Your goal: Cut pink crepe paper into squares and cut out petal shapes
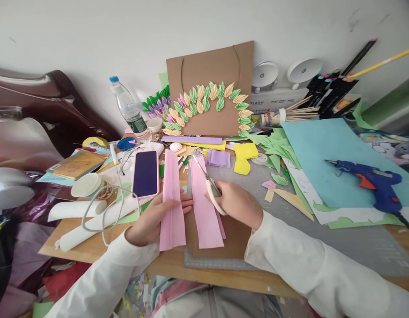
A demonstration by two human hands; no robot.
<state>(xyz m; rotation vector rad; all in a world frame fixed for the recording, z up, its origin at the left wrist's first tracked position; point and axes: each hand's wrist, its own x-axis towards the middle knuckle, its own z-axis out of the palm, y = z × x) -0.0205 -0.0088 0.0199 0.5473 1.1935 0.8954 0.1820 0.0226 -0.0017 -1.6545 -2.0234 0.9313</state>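
Observation:
My left hand (154,216) grips a long strip of pink crepe paper (172,190), with the thumb across its front and the fingers behind. In my right hand (239,201) is a pair of white-handled scissors (213,190), blades pointing up and to the left. A second pink paper strip (206,221) is beside the scissors, partly behind them, with another pink edge showing under its right side. Whether the right fingers also pinch this strip cannot be made out. Beneath both hands lie a brown board (194,247) and a grey cutting mat (307,238).
A cardboard panel (211,66) edged with green and peach paper leaves leans on the wall. On the left are a phone (145,174), a water bottle (128,106) and a looped white cable (88,212). A blue glue gun (373,176) rests on blue paper (317,145) at right.

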